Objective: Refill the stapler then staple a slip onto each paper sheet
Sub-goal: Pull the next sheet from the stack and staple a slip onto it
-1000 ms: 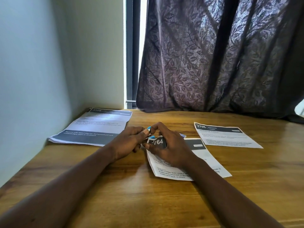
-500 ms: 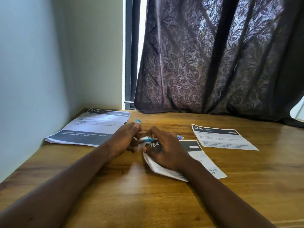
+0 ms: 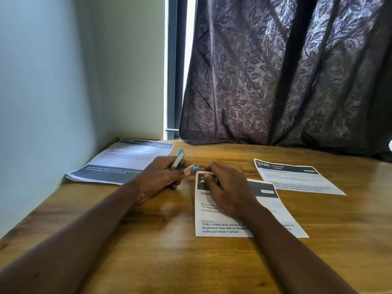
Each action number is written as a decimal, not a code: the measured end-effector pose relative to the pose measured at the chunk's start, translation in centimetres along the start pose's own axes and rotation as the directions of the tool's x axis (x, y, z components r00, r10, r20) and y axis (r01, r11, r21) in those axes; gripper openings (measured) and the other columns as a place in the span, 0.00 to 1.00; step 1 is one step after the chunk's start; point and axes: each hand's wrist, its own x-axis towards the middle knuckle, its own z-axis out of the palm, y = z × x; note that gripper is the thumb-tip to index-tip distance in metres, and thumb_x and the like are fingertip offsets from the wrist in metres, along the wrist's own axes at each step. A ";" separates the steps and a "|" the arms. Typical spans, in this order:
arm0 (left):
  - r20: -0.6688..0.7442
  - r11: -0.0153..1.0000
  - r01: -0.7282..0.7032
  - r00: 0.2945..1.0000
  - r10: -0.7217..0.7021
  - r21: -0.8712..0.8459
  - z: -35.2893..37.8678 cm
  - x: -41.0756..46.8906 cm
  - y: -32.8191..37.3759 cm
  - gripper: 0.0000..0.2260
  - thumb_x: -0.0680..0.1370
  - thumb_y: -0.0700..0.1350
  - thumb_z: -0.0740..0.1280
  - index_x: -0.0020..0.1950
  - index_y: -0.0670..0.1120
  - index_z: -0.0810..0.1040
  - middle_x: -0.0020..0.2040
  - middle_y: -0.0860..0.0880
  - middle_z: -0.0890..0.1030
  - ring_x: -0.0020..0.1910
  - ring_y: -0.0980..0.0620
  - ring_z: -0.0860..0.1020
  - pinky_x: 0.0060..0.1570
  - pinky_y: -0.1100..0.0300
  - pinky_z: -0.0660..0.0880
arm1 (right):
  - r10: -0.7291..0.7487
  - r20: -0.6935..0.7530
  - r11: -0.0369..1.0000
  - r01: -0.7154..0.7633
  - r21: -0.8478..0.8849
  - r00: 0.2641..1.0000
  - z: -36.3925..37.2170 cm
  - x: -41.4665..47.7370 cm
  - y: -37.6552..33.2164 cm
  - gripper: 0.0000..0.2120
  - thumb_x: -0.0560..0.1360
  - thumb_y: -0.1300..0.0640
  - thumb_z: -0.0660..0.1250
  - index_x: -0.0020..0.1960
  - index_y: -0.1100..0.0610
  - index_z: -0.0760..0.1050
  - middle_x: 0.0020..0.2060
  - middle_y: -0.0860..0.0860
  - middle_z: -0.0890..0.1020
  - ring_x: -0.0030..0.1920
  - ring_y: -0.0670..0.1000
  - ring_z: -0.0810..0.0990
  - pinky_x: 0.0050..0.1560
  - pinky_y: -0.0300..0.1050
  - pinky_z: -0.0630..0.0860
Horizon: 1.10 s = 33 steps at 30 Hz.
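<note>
My left hand (image 3: 161, 177) grips a small blue and silver stapler (image 3: 179, 159), held open with its top arm tilted up and its lower jaw pointing right. My right hand (image 3: 224, 188) rests flat on a printed paper sheet (image 3: 222, 225) lying on the wooden table (image 3: 148, 240), fingers pressing near its dark top-left corner. What lies under those fingers is hidden. A second sheet marked 2705 (image 3: 294, 177) lies to the right. A stack of sheets marked 3108 (image 3: 125, 160) lies at the left by the wall.
A pale wall (image 3: 42, 102) borders the table on the left. A dark patterned curtain (image 3: 286, 71) hangs behind the table, its hem touching the back edge.
The sheet under my right hand was lifted and curled; it now lies flat on the table. My left hand drew the stapler slightly left, and the stapler's top arm swung up.
</note>
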 end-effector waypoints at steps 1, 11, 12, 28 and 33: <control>-0.012 1.000 -0.008 1.000 0.008 0.005 0.0 0.0 0.0 0.07 0.79 0.42 0.71 0.56 0.45 0.82 0.39 0.48 0.79 0.36 0.55 0.75 0.40 0.60 0.77 | 0.005 -0.009 1.000 -0.005 -0.014 1.000 -0.1 0.1 0.1 0.15 0.80 0.44 0.51 0.55 0.48 0.74 0.48 0.45 0.83 0.52 0.50 0.77 0.61 0.53 0.63; -0.091 0.989 -0.050 0.994 0.063 0.138 0.7 -0.4 0.5 0.06 0.81 0.40 0.68 0.57 0.47 0.74 0.51 0.45 0.85 0.45 0.48 0.87 0.41 0.58 0.81 | 0.074 -0.089 0.997 -0.073 0.007 0.993 0.1 0.3 0.9 0.08 0.85 0.51 0.56 0.48 0.49 0.70 0.41 0.46 0.80 0.44 0.51 0.75 0.56 0.53 0.66; -0.088 0.991 -0.042 0.995 0.053 0.127 0.7 -0.4 0.5 0.06 0.82 0.40 0.68 0.56 0.46 0.74 0.50 0.44 0.86 0.44 0.48 0.87 0.42 0.57 0.81 | 0.075 -0.095 0.997 -0.075 0.005 0.993 0.1 0.3 0.9 0.08 0.85 0.51 0.56 0.48 0.49 0.70 0.41 0.46 0.80 0.43 0.51 0.75 0.56 0.53 0.66; 0.087 0.740 -0.298 0.947 0.310 0.604 0.2 -0.8 0.6 0.05 0.76 0.50 0.72 0.48 0.57 0.78 0.39 0.59 0.80 0.37 0.53 0.76 0.36 0.61 0.67 | -0.005 -0.172 0.993 -0.016 -0.119 0.985 -0.4 0.4 -0.1 0.09 0.83 0.49 0.54 0.49 0.49 0.70 0.41 0.45 0.77 0.43 0.49 0.73 0.53 0.52 0.66; 0.128 0.847 -0.300 0.954 0.272 0.438 0.7 -1.2 1.0 0.17 0.80 0.63 0.57 0.52 0.52 0.76 0.42 0.53 0.85 0.38 0.58 0.78 0.39 0.57 0.73 | -0.067 -0.129 0.979 0.041 -0.199 0.989 -0.4 0.4 -0.7 0.10 0.82 0.49 0.51 0.50 0.49 0.70 0.41 0.46 0.77 0.43 0.50 0.72 0.52 0.53 0.66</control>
